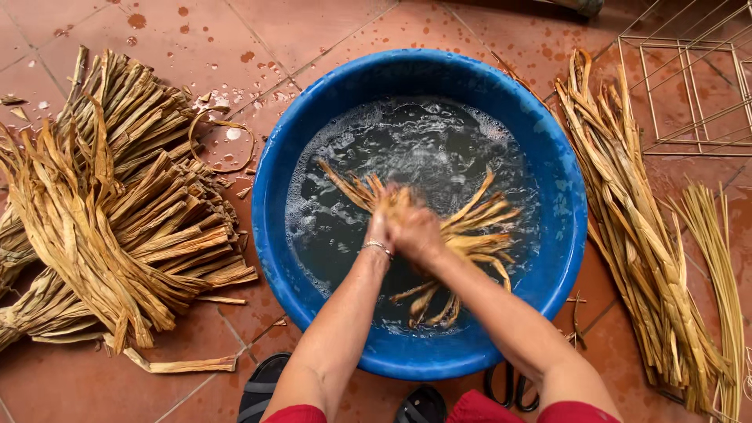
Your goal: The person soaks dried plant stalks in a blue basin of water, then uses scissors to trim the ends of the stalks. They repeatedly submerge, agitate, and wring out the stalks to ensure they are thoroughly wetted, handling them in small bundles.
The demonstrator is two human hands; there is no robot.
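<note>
Closest to you, your forearms run up from your red sleeves over the near rim of the blue basin (pixel 270 227), with dark sandals (pixel 262 385) and black scissor handles (pixel 509 389) on the tiles just below that rim. Your left hand (pixel 381 223) and right hand (pixel 415 231) meet over the middle of the water, both blurred; they seem to be pressed together around a bunch of wet straw strips (pixel 470 231), though you cannot tell each finger's hold. The strips fan out from your hands left, right and toward the near wall, lying in foamy water well inside the rim. The basin wall leaves open water all round your hands. On the wet terracotta floor, a big pile of dry straw strips (pixel 110 211) lies left of the basin, a long straw bundle (pixel 634 235) right, and a wire frame (pixel 689 94) beyond it.
</note>
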